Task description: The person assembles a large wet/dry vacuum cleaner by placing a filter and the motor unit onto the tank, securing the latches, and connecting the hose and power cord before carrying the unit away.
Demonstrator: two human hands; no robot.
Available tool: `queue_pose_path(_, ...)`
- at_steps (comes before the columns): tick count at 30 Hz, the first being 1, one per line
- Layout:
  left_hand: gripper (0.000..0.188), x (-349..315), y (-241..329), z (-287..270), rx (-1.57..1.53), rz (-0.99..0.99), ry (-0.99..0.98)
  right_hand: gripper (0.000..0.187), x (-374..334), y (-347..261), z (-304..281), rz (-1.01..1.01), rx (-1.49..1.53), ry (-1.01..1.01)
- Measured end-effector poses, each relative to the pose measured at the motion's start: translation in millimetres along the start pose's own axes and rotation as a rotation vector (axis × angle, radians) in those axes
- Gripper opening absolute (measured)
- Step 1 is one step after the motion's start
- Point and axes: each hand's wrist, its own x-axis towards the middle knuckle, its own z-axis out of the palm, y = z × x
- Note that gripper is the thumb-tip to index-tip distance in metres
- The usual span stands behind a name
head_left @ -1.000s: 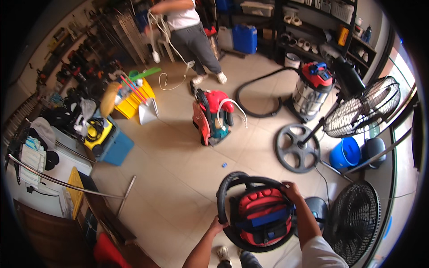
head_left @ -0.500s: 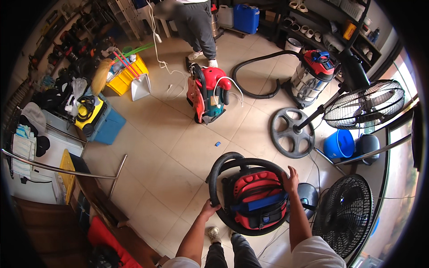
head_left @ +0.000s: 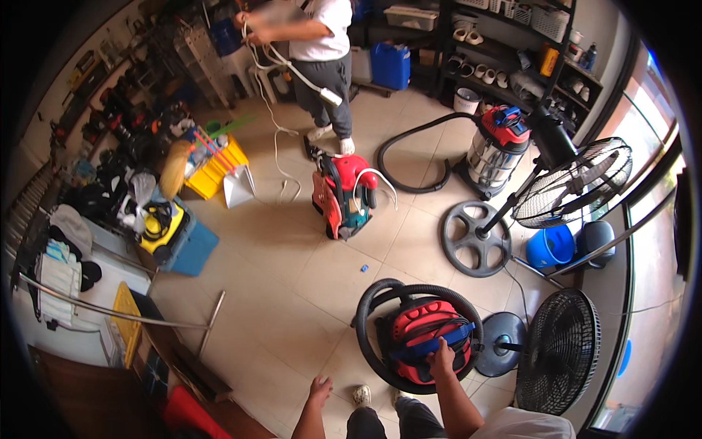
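Observation:
A red and black vacuum cleaner (head_left: 420,314) stands on the floor before my feet. Its ribbed black hose (head_left: 373,351) loops around the body. My right hand (head_left: 441,360) is closed around the blue handle (head_left: 459,334) on top of it. To the left of the vacuum cleaner, apart from the hose, my left hand (head_left: 319,390) hangs over the tiles, fingers loosely apart, holding nothing. Beyond the vacuum cleaner lies a small blue object (head_left: 364,268), too small to name.
A red and green machine (head_left: 344,194) stands ahead, near a person (head_left: 322,51) holding a white extension cord (head_left: 330,96). At right are a steel-drum vacuum (head_left: 497,157), a pedestal fan (head_left: 578,183), a second fan (head_left: 559,351) and a blue bucket (head_left: 550,246). A yellow crate (head_left: 212,175) stands left.
My left hand has let go of the hose and moved left and down. My right hand has gone from the hose to the blue handle. The other person has raised the cord.

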Motion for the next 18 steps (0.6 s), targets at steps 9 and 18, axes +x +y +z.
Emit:
queue_pose_path(9, 0.020, -11, -87, -168, -0.229, -0.069, -0.070, 0.042, 19, -9, 20, 0.127, 0.371, 0.205)
queue_pose_path(18, 0.026, 62, 87, -268, 0.248, 0.009, 0.019, 0.062, 22, 2, 13, 0.172, 0.501, 0.225)
